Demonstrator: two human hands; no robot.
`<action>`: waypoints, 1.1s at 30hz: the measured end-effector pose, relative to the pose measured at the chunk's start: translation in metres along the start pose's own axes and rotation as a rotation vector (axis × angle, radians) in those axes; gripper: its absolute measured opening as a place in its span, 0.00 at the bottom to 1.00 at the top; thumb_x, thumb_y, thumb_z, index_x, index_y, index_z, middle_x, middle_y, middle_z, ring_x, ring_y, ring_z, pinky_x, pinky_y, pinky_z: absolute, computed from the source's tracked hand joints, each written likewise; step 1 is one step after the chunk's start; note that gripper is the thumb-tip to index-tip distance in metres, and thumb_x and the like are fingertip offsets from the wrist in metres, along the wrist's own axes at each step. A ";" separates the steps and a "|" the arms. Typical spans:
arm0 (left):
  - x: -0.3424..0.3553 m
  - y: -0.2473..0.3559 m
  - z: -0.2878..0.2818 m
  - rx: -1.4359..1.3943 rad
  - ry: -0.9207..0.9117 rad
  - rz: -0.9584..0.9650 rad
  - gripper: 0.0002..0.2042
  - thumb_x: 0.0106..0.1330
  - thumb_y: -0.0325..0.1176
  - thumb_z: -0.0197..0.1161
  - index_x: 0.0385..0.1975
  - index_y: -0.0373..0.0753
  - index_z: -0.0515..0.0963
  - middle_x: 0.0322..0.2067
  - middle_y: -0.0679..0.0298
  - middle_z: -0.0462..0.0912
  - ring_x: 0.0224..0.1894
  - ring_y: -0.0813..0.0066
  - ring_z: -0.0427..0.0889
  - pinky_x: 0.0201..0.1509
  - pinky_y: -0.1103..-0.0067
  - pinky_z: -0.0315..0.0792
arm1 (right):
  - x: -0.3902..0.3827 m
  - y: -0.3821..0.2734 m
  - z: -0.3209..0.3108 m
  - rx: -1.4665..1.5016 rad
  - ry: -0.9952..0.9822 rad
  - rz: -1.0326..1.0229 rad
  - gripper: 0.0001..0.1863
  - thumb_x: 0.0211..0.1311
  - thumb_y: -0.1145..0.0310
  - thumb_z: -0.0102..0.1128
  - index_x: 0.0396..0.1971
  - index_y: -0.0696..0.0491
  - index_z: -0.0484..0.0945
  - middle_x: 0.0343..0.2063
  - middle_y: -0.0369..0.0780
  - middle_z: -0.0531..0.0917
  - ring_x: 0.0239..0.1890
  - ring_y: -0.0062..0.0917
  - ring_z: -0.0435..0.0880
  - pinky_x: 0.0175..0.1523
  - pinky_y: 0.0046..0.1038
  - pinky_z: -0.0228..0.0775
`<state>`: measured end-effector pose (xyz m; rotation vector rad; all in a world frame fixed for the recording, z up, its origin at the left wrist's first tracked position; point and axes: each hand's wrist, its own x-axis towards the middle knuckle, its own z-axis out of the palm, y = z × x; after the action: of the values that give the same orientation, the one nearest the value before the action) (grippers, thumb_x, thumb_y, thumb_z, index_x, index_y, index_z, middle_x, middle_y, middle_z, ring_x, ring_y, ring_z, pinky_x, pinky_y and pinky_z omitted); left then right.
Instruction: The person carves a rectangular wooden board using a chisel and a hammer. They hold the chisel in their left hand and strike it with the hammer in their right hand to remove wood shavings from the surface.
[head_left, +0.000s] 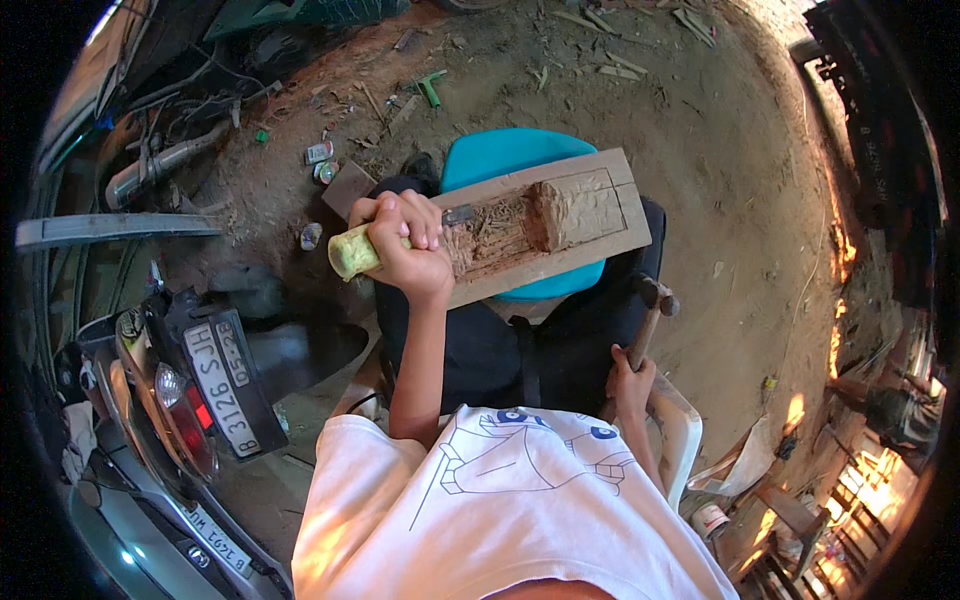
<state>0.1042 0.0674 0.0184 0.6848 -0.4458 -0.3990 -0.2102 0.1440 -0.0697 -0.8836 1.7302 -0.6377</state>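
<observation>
My left hand is wrapped around the thick yellow-green handle of a chisel. The chisel's short metal blade points right, over the hollow of a long wooden block. Curled shavings lie in the rough, carved recess, and the block's right part is raised and faceted inside a drawn outline. The block rests slantwise on a turquoise stool seat in front of my knees. Down by my right thigh, my right hand grips a hammer by its wooden shaft, head up and apart from the block.
A parked motorcycle stands close on the left, beside a curved metal strip. Cans and a green plastic piece lie on the dirt floor ahead. I sit in a white chair; a small bucket stands to the right.
</observation>
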 end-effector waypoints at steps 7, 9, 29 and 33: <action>-0.014 -0.004 0.000 0.064 -0.045 -0.083 0.12 0.60 0.25 0.48 0.17 0.42 0.56 0.07 0.69 0.55 0.07 0.82 0.53 0.11 0.83 0.51 | -0.004 -0.013 0.003 0.077 0.032 0.130 0.15 0.57 0.63 0.64 0.19 0.54 0.69 0.09 0.32 0.68 0.07 0.17 0.65 0.12 0.21 0.53; -0.015 -0.007 0.000 0.068 -0.059 -0.104 0.12 0.60 0.25 0.48 0.17 0.41 0.56 0.07 0.69 0.55 0.07 0.82 0.53 0.11 0.83 0.52 | 0.001 -0.005 0.001 0.111 -0.008 0.117 0.13 0.57 0.65 0.63 0.22 0.51 0.67 0.07 0.32 0.65 0.05 0.17 0.62 0.10 0.22 0.51; 0.007 0.002 -0.031 0.083 -0.290 -0.333 0.13 0.61 0.25 0.49 0.16 0.42 0.57 0.08 0.71 0.57 0.09 0.85 0.52 0.12 0.84 0.50 | 0.001 -0.017 -0.001 0.193 -0.023 0.220 0.15 0.56 0.64 0.62 0.18 0.47 0.64 0.06 0.31 0.61 0.04 0.16 0.58 0.09 0.22 0.49; 0.005 0.002 -0.035 0.110 -0.314 -0.313 0.05 0.60 0.26 0.51 0.24 0.40 0.63 0.17 0.68 0.66 0.16 0.82 0.63 0.22 0.84 0.62 | 0.003 -0.014 -0.006 0.189 -0.083 0.229 0.14 0.56 0.63 0.63 0.27 0.48 0.65 0.07 0.30 0.63 0.05 0.16 0.59 0.10 0.22 0.50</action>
<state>0.1264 0.0845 -0.0030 0.8055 -0.6640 -0.7886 -0.2125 0.1337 -0.0587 -0.5634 1.6369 -0.5919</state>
